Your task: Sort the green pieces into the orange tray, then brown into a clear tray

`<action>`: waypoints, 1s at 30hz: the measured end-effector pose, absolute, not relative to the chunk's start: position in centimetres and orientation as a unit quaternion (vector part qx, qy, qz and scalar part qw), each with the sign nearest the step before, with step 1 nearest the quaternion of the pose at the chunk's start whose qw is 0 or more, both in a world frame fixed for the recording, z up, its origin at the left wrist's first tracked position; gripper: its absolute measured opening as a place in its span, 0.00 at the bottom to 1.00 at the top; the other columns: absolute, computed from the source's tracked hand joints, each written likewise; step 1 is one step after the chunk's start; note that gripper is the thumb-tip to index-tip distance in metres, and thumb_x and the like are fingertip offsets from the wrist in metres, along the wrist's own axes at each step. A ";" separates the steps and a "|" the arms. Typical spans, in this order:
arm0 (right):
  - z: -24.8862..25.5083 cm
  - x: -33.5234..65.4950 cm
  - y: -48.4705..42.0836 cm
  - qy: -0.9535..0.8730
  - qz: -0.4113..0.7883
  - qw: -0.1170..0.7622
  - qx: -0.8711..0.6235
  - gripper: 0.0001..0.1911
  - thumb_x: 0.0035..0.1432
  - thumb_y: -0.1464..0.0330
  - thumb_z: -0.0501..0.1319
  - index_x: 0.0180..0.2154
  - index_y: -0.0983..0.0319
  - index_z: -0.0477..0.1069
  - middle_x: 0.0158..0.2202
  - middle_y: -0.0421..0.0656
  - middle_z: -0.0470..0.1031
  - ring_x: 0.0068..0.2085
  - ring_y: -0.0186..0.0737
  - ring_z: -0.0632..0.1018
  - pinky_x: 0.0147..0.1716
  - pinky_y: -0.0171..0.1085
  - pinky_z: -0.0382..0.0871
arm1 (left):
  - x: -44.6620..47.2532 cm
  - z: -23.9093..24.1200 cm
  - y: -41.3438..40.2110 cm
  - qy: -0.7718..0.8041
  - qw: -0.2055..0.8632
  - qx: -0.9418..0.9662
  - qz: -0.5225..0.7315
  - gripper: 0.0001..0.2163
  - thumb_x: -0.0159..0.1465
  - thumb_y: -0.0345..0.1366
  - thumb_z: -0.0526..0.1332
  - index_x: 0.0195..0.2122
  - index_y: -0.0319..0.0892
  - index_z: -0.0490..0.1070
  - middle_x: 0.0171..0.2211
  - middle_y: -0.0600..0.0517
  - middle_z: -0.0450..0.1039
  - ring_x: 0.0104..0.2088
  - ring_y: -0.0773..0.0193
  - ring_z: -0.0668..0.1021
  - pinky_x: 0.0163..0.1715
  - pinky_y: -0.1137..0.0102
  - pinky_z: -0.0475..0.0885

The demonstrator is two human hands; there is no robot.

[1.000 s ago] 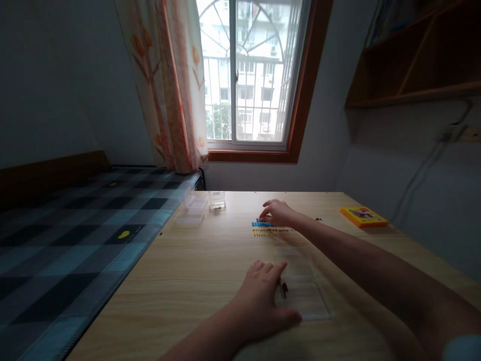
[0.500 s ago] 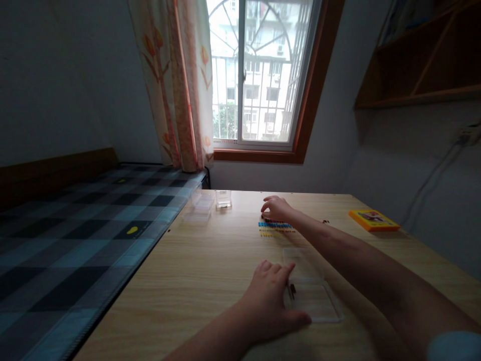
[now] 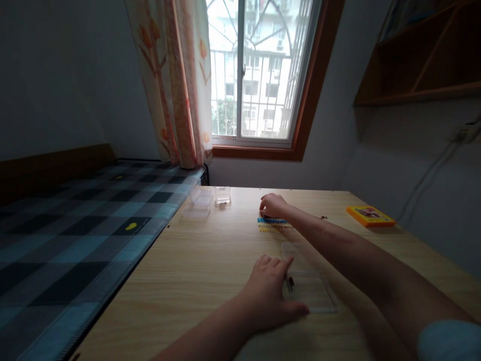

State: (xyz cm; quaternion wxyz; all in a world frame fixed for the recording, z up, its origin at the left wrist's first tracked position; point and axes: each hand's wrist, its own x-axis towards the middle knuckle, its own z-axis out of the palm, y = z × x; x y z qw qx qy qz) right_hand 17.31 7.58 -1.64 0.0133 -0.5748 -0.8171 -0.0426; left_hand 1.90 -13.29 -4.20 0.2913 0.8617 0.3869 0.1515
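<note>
My left hand (image 3: 268, 293) lies flat on the wooden table (image 3: 195, 281), fingers spread, its thumb against the near edge of a clear flat plastic box (image 3: 311, 291). A small dark piece (image 3: 289, 284) sits in that box beside my fingertips. My right hand (image 3: 273, 204) reaches far across the table with fingers curled down onto rows of small pieces, a blue row (image 3: 271, 220) and a yellow row (image 3: 271, 228) showing just below it. What the right fingers pinch is hidden.
Two clear plastic containers (image 3: 199, 201) and a small clear cup (image 3: 222, 195) stand at the table's far left. A yellow box (image 3: 370, 216) lies at the far right. A checked bed (image 3: 75, 235) runs along the left; a window and curtain are behind.
My right hand has drawn its fingers together over the far end of the rows. The left hand stays flat by the clear box. The view shifted slightly.
</note>
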 end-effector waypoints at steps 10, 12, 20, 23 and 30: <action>0.8 18.8 5.3 -0.816 -0.032 0.135 -0.562 0.08 0.63 0.64 0.65 0.41 0.59 0.80 0.57 0.47 0.74 0.56 0.48 0.73 0.56 0.48 0.68 | 2.0 -4.2 -13.0 0.376 0.285 0.869 0.152 0.44 0.50 0.53 0.71 0.67 0.41 0.61 0.58 0.41 0.71 0.60 0.41 0.67 0.66 0.49 0.52; 2.3 20.3 3.7 -0.810 -0.039 0.183 -0.555 0.06 0.62 0.65 0.66 0.39 0.57 0.82 0.58 0.46 0.74 0.58 0.49 0.72 0.58 0.48 0.65 | 2.0 -4.1 -13.0 0.377 0.286 0.868 0.148 0.45 0.50 0.53 0.71 0.67 0.42 0.61 0.57 0.41 0.71 0.60 0.41 0.67 0.66 0.49 0.52; 4.9 27.1 -9.8 -0.811 -0.024 0.342 -0.474 0.06 0.61 0.63 0.65 0.38 0.55 0.82 0.50 0.44 0.78 0.52 0.46 0.77 0.53 0.48 0.70 | 2.0 -4.2 -13.0 0.379 0.284 0.868 0.150 0.44 0.51 0.51 0.71 0.67 0.44 0.60 0.56 0.42 0.72 0.61 0.42 0.67 0.67 0.47 0.51; 3.6 27.3 -14.5 -0.837 0.038 0.306 -0.453 0.07 0.63 0.62 0.63 0.39 0.54 0.81 0.46 0.44 0.79 0.47 0.43 0.79 0.48 0.42 0.73 | 2.0 -4.1 -13.0 0.381 0.282 0.868 0.149 0.43 0.50 0.51 0.71 0.67 0.45 0.61 0.57 0.43 0.71 0.61 0.43 0.67 0.67 0.47 0.51; -0.5 25.8 -17.1 -0.871 0.149 0.200 -0.423 0.07 0.64 0.66 0.62 0.37 0.55 0.79 0.39 0.41 0.80 0.38 0.37 0.79 0.41 0.36 0.70 | 2.0 -4.1 -13.2 0.387 0.278 0.868 0.140 0.44 0.51 0.51 0.71 0.67 0.46 0.60 0.57 0.44 0.71 0.61 0.45 0.68 0.68 0.47 0.49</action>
